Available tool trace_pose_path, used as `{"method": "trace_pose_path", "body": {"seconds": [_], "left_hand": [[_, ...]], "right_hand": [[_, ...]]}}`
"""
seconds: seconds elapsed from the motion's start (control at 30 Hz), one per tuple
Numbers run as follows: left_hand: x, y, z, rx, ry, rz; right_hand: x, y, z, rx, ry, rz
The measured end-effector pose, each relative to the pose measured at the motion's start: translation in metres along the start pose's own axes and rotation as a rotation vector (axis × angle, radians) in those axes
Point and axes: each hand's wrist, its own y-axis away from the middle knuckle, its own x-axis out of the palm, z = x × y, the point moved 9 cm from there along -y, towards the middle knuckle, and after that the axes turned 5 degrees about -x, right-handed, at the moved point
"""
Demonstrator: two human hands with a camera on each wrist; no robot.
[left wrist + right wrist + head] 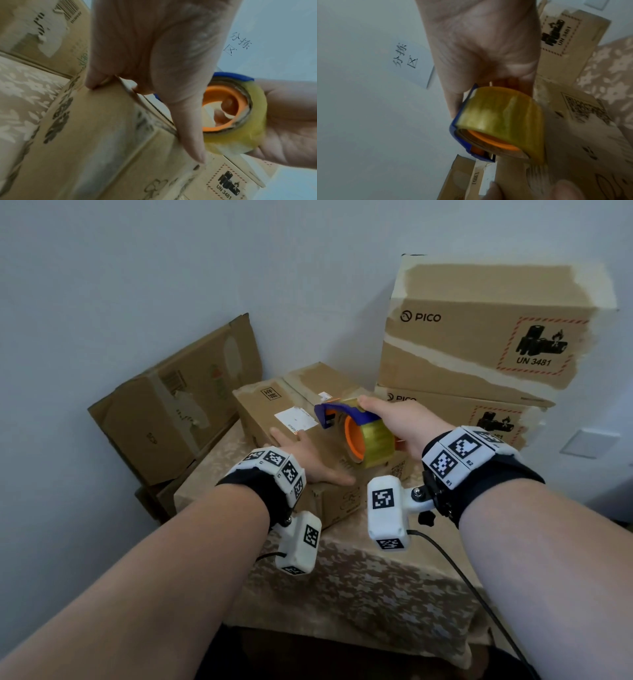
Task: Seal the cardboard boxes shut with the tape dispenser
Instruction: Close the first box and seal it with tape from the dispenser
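The fingers (pixel 453 102) of the right hand (pixel 400 422) are being wrapped around the tape dispenser (pixel 356 429), the thumb laid along its blue plastic frame and fingertips showing through the orange hub in the left wrist view. The dispenser's blade end is being held over the seam on top of the cardboard box (pixel 270 419), and its glossy yellowish tape roll (pixel 501 119) is being kept just above the near part of that top. The left hand (pixel 305 460) is being pressed palm-down on the box's near left part, fingers straight and spread toward a white shipping label (pixel 296 419), with the thumb stretched along the near top edge beside the roll. The box, creased brown corrugated board with printed marks and a QR code, is being carried by a surface (pixel 359 587) draped in a beige patterned cloth; bare cloth is being left open between the box and the near edge. On the right, the box is being hemmed in closely by two stacked PICO cartons (pixel 479 337) with torn paper skins and battery hazard labels. Behind on the left, a worn carton (pixel 171 412) is being propped tilted against the pale wall (pixel 171 268), near the box's far corner.
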Motion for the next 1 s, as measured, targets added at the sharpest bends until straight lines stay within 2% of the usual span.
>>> {"method": "trace_pose_path", "body": {"seconds": [0.3, 0.83, 1.0], "left_hand": [[0.006, -0.008, -0.015, 0.044, 0.020, -0.018], [0.002, -0.006, -0.016, 0.008, 0.014, -0.062], [0.000, -0.007, -0.016, 0.005, 0.021, -0.071]], "right_hand": [[0.006, 0.006, -0.006, -0.027, -0.374, 0.182], [-0.021, 0.022, -0.006, -0.079, -0.226, 0.150], [-0.036, 0.031, -0.023, -0.018, -0.181, 0.189]]}}
